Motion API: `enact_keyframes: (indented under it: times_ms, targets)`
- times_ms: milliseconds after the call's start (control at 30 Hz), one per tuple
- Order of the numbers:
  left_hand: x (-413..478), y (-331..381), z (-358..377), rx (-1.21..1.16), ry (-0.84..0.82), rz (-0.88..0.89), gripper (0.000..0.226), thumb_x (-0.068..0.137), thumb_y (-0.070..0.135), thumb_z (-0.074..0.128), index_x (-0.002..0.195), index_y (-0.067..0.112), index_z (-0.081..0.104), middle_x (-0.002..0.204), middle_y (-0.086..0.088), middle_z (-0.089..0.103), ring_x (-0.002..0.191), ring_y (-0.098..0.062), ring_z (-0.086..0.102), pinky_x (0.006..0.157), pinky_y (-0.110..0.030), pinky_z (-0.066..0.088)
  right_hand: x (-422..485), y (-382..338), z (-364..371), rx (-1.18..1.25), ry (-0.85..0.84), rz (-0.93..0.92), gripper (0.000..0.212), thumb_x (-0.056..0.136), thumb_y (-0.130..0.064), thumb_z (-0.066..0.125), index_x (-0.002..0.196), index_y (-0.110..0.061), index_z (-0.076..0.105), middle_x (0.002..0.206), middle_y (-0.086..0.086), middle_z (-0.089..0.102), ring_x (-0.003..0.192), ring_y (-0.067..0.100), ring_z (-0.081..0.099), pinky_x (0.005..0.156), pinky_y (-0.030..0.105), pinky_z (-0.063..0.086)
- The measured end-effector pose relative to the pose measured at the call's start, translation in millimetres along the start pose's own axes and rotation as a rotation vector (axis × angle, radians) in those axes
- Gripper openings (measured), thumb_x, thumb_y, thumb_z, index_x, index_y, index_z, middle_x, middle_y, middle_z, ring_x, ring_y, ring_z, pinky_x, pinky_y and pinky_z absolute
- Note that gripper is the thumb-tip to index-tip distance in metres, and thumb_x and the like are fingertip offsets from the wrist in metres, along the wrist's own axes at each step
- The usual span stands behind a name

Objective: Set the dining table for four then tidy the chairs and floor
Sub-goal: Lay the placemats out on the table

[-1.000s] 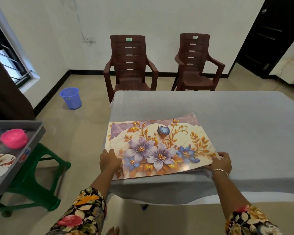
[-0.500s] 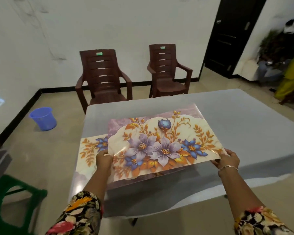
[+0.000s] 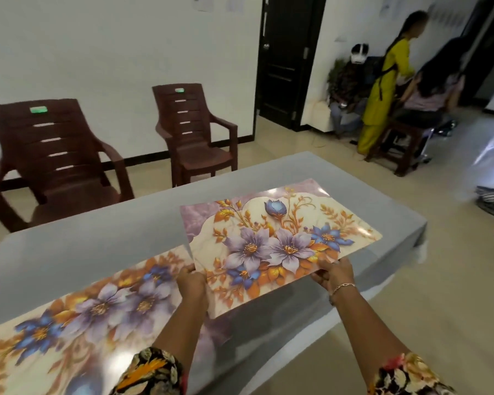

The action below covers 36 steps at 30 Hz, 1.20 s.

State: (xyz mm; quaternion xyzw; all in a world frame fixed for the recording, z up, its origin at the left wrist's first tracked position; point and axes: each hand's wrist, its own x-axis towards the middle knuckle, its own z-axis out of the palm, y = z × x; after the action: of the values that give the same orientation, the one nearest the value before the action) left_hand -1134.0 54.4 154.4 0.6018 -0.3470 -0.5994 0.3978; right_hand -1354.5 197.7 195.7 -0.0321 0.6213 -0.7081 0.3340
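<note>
Left hand (image 3: 191,282) and right hand (image 3: 334,273) both grip the held placemat (image 3: 280,243) by its near edge. The left fingers are curled at the near-left corner. The right hand, with a bracelet (image 3: 343,287) on the wrist, pinches further along toward the right. The mat is up off the cloth and tilted, above the right half of the table (image 3: 97,238). We can't tell if it is one sheet or several.

Changes: one second ago we had the mat flat at the table's near edge, a hand at each near corner. Half a second ago it was lifted and shifted right, showing only a strip of another mat underneath. Now it has gone further right. The second placemat (image 3: 92,309) is almost fully uncovered, lying flat on the near left part of the table. Its right end is just at the held mat's left corner. The hands are closer together on the edge than before.

The view has swung right. The blue bucket, green stool and tray we saw earlier are out of frame. The left chair (image 3: 54,132) and right chair (image 3: 203,155) now sit upper left instead of centre, still by the wall and apart from the table. The dark door (image 3: 288,61) is now top middle. New at far right are a standing person in yellow (image 3: 382,89) and a seated person (image 3: 437,92), both blurred.
</note>
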Motion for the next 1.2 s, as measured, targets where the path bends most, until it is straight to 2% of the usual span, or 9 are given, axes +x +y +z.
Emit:
enact_keyframes:
  times_ms: [133,233,367,500,600,733,933,1067,1200]
  targets:
    - [3,5,72,0.034,-0.029,-0.077,0.022,0.088,-0.012,0.043,0.102,0.003,0.05,0.1,-0.013,0.056,0.088,-0.029,0.055,0.076,-0.036,0.049,54,-34,-23,-0.053,0.077,-0.003,0.042,0.087,0.009,0.049,0.128,-0.001,0.045,0.097,0.017,0.056,0.066,0.024,0.054,0.04,0.023,0.052]
    - [2,7,118,0.054,-0.072,-0.106,0.02,0.089,-0.01,0.044,0.104,0.002,0.05,0.101,-0.014,0.056,0.088,-0.03,0.055,0.075,-0.036,0.049,89,-55,-41,-0.057,0.135,0.013,0.042,0.087,0.009,0.049,0.128,-0.001,0.044,0.095,0.016,0.056,0.067,0.025,0.055,0.039,0.022,0.051]
    - [9,1,166,0.065,-0.135,-0.131,0.023,0.086,-0.011,0.047,0.106,0.0,0.053,0.103,-0.019,0.061,0.081,-0.031,0.058,0.063,-0.03,0.05,126,-75,-60,-0.058,0.189,0.037,0.036,0.087,0.01,0.05,0.121,-0.003,0.045,0.095,0.018,0.057,0.067,0.026,0.056,0.039,0.024,0.052]
    - [6,-6,196,0.052,-0.159,-0.168,0.027,0.085,-0.012,0.051,0.11,0.0,0.052,0.105,-0.02,0.061,0.082,-0.034,0.059,0.075,-0.042,0.052,154,-85,-76,-0.044,0.182,0.065,0.03,0.086,0.011,0.051,0.109,-0.009,0.046,0.083,0.013,0.057,0.067,0.025,0.055,0.039,0.024,0.052]
    - [4,-11,215,0.046,-0.149,-0.149,0.024,0.087,-0.008,0.054,0.108,0.003,0.05,0.108,-0.02,0.061,0.087,-0.035,0.059,0.079,-0.046,0.051,178,-88,-83,-0.063,0.15,0.081,0.033,0.086,0.01,0.053,0.113,-0.009,0.05,0.092,0.016,0.058,0.07,0.025,0.057,0.04,0.023,0.053]
    - [-1,-13,236,0.046,-0.104,-0.123,0.019,0.09,-0.005,0.053,0.106,0.005,0.048,0.105,-0.015,0.059,0.086,-0.033,0.058,0.079,-0.044,0.05,210,-87,-93,-0.069,0.127,0.152,0.036,0.088,0.007,0.052,0.12,-0.01,0.05,0.081,0.01,0.056,0.068,0.022,0.054,0.037,0.019,0.049]
    - [-9,-32,259,0.084,0.033,-0.115,0.018,0.089,-0.006,0.053,0.105,0.003,0.051,0.106,-0.019,0.06,0.086,-0.034,0.058,0.076,-0.04,0.049,258,-82,-112,-0.168,0.054,0.269,0.037,0.089,0.005,0.051,0.124,-0.009,0.05,0.075,0.009,0.056,0.063,0.022,0.053,0.038,0.02,0.049]
    - [-15,-48,260,0.171,0.145,-0.087,0.023,0.087,-0.011,0.05,0.108,-0.002,0.053,0.108,-0.024,0.06,0.088,-0.036,0.058,0.079,-0.041,0.049,275,-75,-124,-0.247,0.019,0.335,0.027,0.088,0.008,0.052,0.112,-0.004,0.053,0.072,0.013,0.055,0.06,0.025,0.053,0.034,0.022,0.049]
    - [-17,-56,258,0.265,0.229,-0.03,0.017,0.087,-0.005,0.055,0.102,0.002,0.054,0.108,-0.024,0.062,0.093,-0.04,0.06,0.084,-0.045,0.051,276,-78,-132,-0.351,-0.023,0.42,0.004,0.088,0.003,0.055,0.084,0.003,0.055,0.067,0.016,0.059,0.054,0.027,0.057,0.034,0.023,0.048]
